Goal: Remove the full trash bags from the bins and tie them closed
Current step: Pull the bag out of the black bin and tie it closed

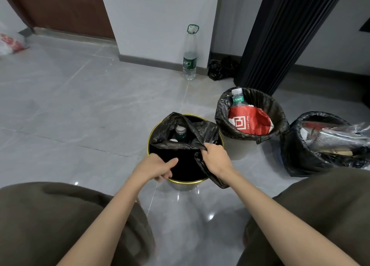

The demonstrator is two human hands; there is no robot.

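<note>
We crouch over the gold-rimmed bin (180, 185), its black bag (186, 133) sitting inside but peeled off the rim and bunched inward, ready for gathering. Our right hand (217, 157) clenches that bunched film to lift it. Our left hand (158, 165) curls at the near rim (on film or metal, we cannot tell), probably steadying the bin.

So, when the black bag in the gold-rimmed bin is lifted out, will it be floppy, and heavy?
Probably floppy: the black bag sags and creases where the right hand grips its edge. Likely light, since only two bottle tops show inside. The thin film may stretch under a one-sided pull.
</note>
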